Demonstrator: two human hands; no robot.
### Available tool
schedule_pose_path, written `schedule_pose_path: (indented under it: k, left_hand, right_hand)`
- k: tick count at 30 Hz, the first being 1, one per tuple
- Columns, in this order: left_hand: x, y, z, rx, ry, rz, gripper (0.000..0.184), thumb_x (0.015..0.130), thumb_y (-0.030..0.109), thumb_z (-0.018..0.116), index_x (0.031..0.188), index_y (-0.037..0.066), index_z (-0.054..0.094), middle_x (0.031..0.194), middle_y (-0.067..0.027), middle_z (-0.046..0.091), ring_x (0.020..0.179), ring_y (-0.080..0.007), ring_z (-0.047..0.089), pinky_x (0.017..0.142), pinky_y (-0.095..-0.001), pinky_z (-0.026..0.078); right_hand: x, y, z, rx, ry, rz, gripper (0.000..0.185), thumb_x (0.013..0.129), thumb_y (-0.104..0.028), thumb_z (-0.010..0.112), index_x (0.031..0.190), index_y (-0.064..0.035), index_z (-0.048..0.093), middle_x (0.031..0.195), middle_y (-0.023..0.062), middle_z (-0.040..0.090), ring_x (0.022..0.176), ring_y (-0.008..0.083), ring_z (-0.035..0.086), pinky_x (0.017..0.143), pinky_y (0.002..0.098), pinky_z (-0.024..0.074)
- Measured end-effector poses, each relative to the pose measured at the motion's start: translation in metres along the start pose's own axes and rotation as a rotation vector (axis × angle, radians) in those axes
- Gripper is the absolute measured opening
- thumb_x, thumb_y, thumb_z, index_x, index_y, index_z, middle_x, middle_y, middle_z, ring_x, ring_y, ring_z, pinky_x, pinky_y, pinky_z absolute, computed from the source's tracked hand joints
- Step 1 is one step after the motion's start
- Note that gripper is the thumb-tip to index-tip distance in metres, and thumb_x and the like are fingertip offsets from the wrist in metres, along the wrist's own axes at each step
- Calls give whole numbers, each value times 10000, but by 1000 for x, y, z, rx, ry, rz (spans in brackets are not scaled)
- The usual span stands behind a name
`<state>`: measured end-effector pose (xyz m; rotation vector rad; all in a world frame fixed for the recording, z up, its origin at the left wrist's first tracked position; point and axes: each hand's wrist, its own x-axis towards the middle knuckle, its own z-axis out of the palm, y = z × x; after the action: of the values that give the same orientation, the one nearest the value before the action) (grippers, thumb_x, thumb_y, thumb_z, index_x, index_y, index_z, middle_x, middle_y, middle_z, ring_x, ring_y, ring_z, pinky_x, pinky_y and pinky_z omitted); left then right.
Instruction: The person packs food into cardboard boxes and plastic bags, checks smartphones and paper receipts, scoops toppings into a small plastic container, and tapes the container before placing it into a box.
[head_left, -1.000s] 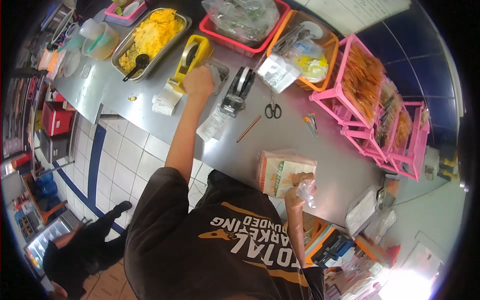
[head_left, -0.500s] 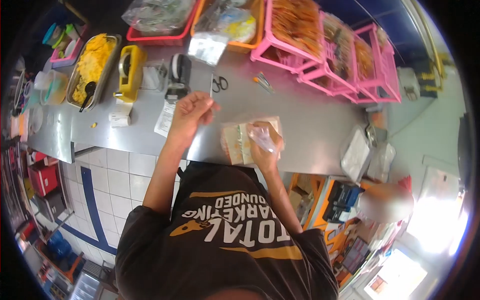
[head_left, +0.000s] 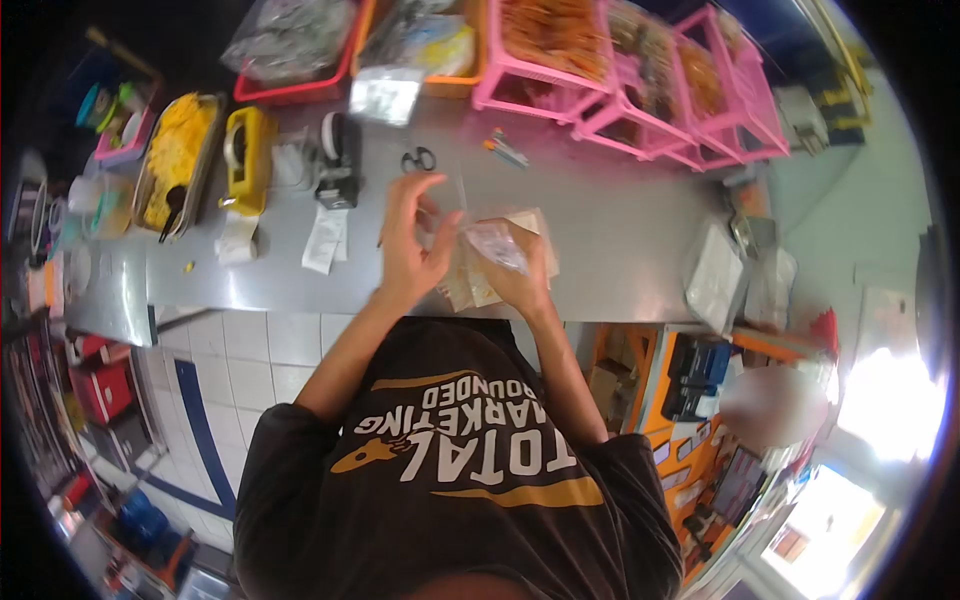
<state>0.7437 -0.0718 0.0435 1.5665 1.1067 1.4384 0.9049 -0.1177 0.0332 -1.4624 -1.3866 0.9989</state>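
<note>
My left hand [head_left: 412, 245] is raised over the counter, thumb and forefinger apart and the other fingers curled. A thin, clear strip of tape [head_left: 461, 190] shows at its fingertips, faint and partly blurred. Close by on the right, my right hand [head_left: 520, 278] grips a clear plastic bag [head_left: 497, 246], crumpled at the fingers. Under this hand lie flat, pale packets with orange marks [head_left: 462, 288], partly covered by the hand. Beyond my left hand are black-handled scissors [head_left: 419, 159] and a black tape dispenser [head_left: 337, 165].
A yellow tape dispenser [head_left: 246, 165] and a tray of yellow food [head_left: 180, 140] stand left on the steel counter [head_left: 620, 270]. Paper slips [head_left: 325, 238] lie nearer. Pink baskets [head_left: 640, 130], a red tray [head_left: 290, 93] and an orange tray [head_left: 470, 85] line the back. White bags [head_left: 716, 275] sit right.
My left hand has moved right, toward the bag, and its thumb and forefinger have spread. My right hand stays on the bag, and the packets are now more covered. The view has shifted slightly.
</note>
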Motion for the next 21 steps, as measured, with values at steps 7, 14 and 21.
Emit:
schedule_pose_path:
  k: [7,14,21]
  left_hand:
    - [31,-26,-33,587,-472,765,240,841,-26,636,1056,64,695,1386,-135,629,1342,-367,533,1123,-560,390]
    - [1,-67,-35,274,-447,308,141,943,-11,627,1083,-26,645,1107,-128,695,1071,-277,667,986,-413,509]
    - [-29,-69,14,46,-487,-90,217,951,61,697,1115,-71,648,1011,-82,685,886,-136,630,765,-305,523]
  right_hand:
    - [8,30,-3,-38,-33,-223,380,714,-187,800,1049,-20,732,965,210,731,904,341,716,837,421,557]
    - [-2,23,5,159,51,-272,242,766,-131,739,968,-2,714,843,231,690,819,368,703,737,430,528]
    - [-14,15,32,193,580,-204,235,880,-71,641,1087,1,557,981,208,601,951,394,594,841,434,472]
